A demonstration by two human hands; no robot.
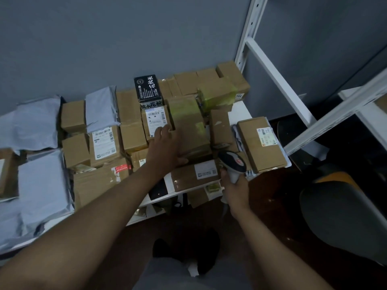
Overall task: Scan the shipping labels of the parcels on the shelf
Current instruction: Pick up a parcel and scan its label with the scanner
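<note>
Left hand (165,143) flat, fingers straight, on labelled box (157,122) among parcels crowding the shelf (238,114); right hand (234,185) gripping scanner (233,162). Box contents hidden; label print illegible.

Brown cartons (134,122), grey mailers (41,185), seemingly yellowish-green tape (217,95), black box (147,87).
</note>
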